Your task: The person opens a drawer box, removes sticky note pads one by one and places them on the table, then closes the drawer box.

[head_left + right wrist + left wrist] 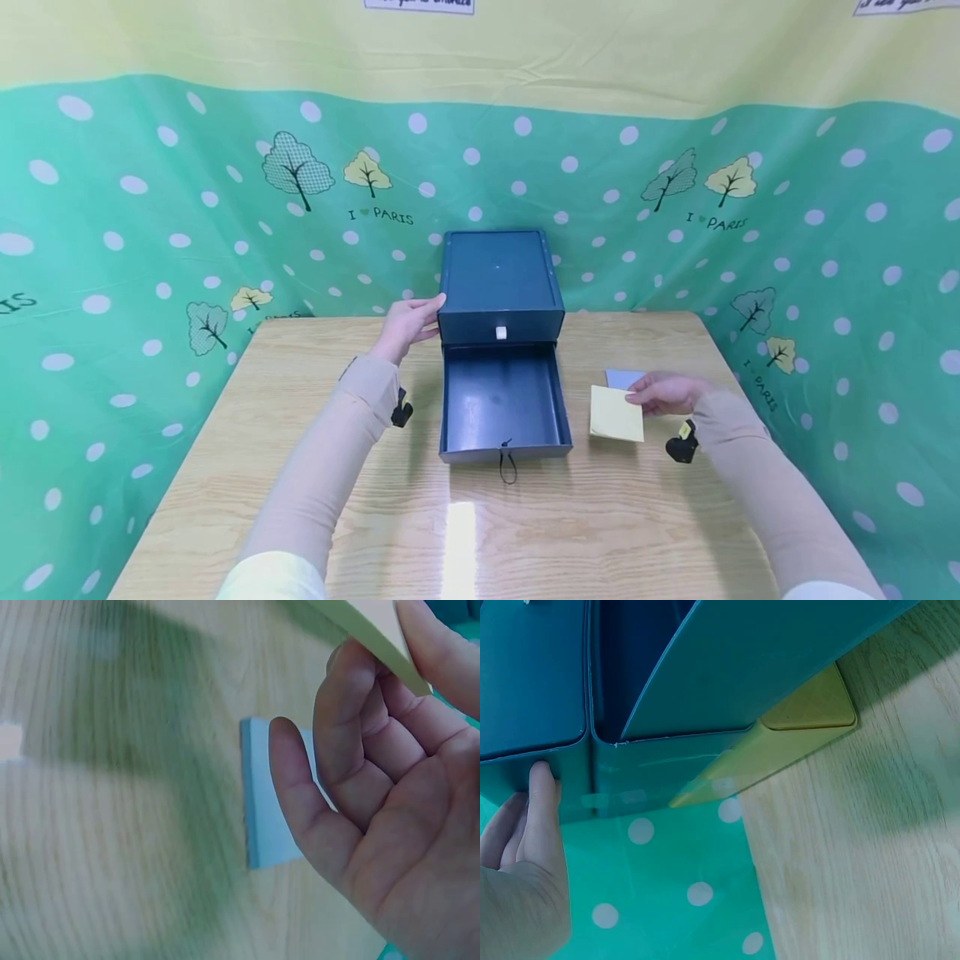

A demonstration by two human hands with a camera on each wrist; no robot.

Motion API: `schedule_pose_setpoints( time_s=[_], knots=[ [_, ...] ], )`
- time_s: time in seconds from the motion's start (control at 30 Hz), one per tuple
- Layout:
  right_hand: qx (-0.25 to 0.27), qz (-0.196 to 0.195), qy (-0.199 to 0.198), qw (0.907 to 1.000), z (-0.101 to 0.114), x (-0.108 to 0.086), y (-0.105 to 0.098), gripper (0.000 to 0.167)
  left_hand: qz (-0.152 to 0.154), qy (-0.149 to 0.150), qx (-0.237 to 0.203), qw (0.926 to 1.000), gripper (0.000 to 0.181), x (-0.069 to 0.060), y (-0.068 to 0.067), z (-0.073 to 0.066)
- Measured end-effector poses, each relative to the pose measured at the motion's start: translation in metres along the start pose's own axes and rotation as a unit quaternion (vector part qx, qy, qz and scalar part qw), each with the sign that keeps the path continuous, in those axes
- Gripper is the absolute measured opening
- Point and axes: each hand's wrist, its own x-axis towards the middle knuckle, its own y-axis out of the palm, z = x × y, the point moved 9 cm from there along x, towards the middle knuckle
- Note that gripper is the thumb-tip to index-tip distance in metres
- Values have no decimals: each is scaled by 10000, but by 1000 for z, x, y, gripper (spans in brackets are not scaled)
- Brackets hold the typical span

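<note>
The right hand [663,393] is clamped by thumb and fingers on a square pale-yellow paper pad [617,413], held above the light wooden surface [600,517] near a light-blue paper pad [277,802]. The left hand [408,325] is rested, fingers extended, against a dark-blue plastic drawer cabinet [495,271]. Loading is judged in hand; a leftward carry over the pulled-out lower drawer [502,400] appears called for. No contents are seen therein.

a pale wood-grain bench [390,525] has a bright streak of glare [459,550] on its near part. a cloth [465,187] hangs behind it and along both sides, green with white dots below, pale yellow above, printed with trees [297,171] and "i paris" lettering [380,217]; two white labels [420,6] are cropped at the top edge.
</note>
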Motion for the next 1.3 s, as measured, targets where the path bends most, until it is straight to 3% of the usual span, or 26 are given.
schedule_pose_setpoints(
  time_s=[0.67, 0.83, 1.17, 1.3],
  knots=[
    [128, -663, 340, 9971, -42, -15, -21, 19, 42, 74, 2, 10000, 58, 1, 0, 1],
    [152, -672, 436, 9967, -50, -16, -22, 18, 14, 85, 4, 10000, 58, 0, 0, 1],
    [-934, -1344, 402, 9857, -56, -16, -31, 14, 17, 71, -5, 10000, 59, 0, 1, 0],
    [-1842, -1532, 313, 9704, -53, -15, -35, 16, -9, 59, -36, 10000, 58, -1, 1, 1]
  ],
)
